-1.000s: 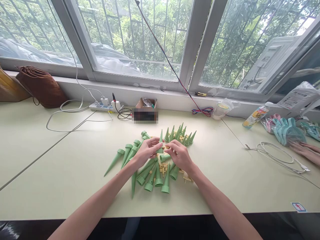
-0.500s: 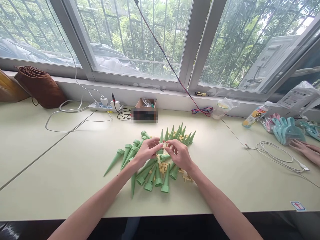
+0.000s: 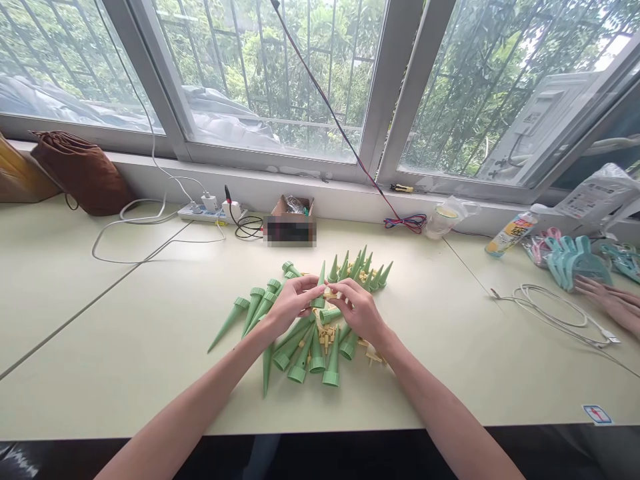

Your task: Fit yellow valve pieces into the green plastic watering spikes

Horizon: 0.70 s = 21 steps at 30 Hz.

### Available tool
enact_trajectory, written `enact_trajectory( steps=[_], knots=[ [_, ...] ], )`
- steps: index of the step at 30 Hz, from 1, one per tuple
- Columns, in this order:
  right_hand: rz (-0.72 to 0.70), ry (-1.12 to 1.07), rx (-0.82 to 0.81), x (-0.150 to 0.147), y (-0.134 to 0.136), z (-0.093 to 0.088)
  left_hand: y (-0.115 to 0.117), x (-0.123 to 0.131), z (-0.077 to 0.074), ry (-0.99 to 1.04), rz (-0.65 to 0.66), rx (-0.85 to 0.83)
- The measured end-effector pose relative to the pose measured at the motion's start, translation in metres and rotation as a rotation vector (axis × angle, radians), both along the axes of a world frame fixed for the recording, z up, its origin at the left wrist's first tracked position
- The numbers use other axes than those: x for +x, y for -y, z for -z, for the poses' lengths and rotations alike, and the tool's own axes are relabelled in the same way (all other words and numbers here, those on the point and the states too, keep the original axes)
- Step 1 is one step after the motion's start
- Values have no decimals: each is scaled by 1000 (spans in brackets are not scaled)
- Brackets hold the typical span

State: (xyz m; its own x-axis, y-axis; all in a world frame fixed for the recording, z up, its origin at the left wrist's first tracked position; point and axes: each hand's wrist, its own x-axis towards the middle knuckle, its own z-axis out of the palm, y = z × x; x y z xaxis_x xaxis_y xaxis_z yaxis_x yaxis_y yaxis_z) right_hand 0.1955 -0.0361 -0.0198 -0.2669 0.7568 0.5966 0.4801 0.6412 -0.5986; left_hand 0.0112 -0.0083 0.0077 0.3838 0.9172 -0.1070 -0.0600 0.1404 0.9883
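Closed around a green cone (image 3: 321,275) that points upward is my left hand (image 3: 296,303). My right hand (image 3: 357,308) pinches a small pale yellow piece (image 3: 330,294) just beside that cone. Below and left of the hands lie several green spikes with ribbed caps (image 3: 299,367). Small yellow fittings (image 3: 327,335) are heaped among them, partly hidden by the spikes. Behind my right hand several green cones (image 3: 356,265) stand tip up around more yellow pieces.
Near the window are a power strip (image 3: 197,213), a small box (image 3: 299,205) and a bundled cable (image 3: 410,223). Rightward lie a bottle (image 3: 510,233), a white cable (image 3: 555,313) and teal clips (image 3: 575,260), with another person's hand (image 3: 605,297) beside them. A brown bag (image 3: 83,173) rests far left.
The cone in my left hand has shifted slightly left and tilted. My right fingers have closed in on the yellow piece, which now shows more clearly. The spikes on the table look unmoved.
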Motion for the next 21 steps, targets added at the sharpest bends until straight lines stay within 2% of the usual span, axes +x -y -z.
enact_trajectory(
  steps=[11, 21],
  knots=[
    [30, 103, -8, 1, 2, 0, 3, 1, -3, -16, 72, 50],
    [42, 83, -19, -1, 3, -2, 3, 1, -5, -23, 33, 65]
  ],
)
